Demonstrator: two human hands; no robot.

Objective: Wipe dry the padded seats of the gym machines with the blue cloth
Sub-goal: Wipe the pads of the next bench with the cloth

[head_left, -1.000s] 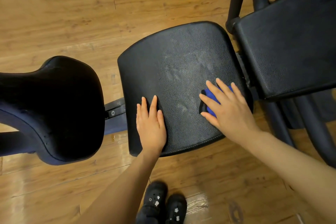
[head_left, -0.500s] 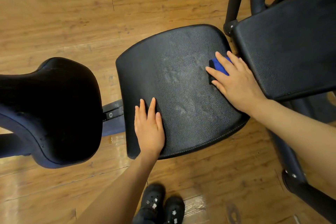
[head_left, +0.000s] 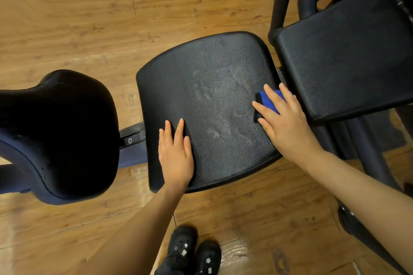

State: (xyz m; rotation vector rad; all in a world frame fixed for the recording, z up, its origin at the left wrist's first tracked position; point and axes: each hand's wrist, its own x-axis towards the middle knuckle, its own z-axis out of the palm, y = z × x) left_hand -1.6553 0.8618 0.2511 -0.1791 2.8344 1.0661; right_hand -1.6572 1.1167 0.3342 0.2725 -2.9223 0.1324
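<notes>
Head view: right hand (head_left: 288, 123) flat, fingers straight, pressing blue cloth (head_left: 271, 100) onto padded seat (head_left: 207, 87) right edge; left hand (head_left: 175, 154) flat on seat, holding nothing.

**One head-worn camera, looking steeply down**

There is a single view, so no overlap with another. It looks from the person's head almost straight down over the padded seat (head_left: 207, 100), which fills the middle of the frame close below. The wooden floor (head_left: 89, 18) spreads behind and beneath it; the person's black shoes (head_left: 192, 252) show at the bottom edge, both forearms rising from there. The wide lens bends the frame's edges: a second pad (head_left: 348, 60) sits upper right, another (head_left: 60, 131) at the left edge.
</notes>
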